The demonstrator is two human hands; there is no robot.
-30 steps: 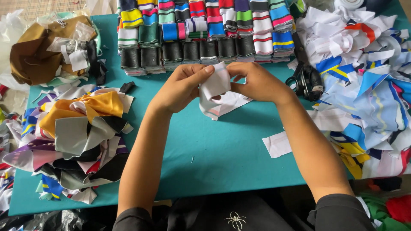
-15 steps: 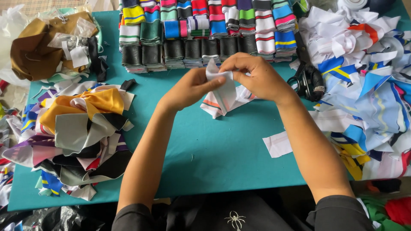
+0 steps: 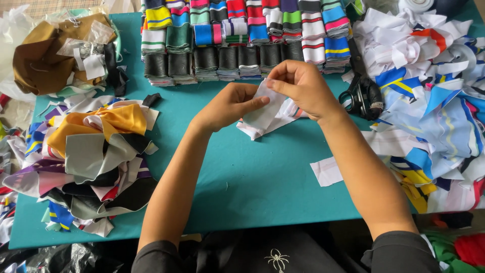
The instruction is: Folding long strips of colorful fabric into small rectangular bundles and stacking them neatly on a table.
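Evidently both hands, left hand [image 3: 230, 103] and right hand [image 3: 300, 86], are pinching a white fabric piece [image 3: 262, 117] that is looking light, limp and best gripped by its edges above the teal desk [image 3: 252, 182].

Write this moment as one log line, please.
left hand: holds white fabric piece | right hand: pinches its top edge | scissors: on teal table, right | scrap piles: both sides

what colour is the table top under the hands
Teal green table top, seen best in the head view.
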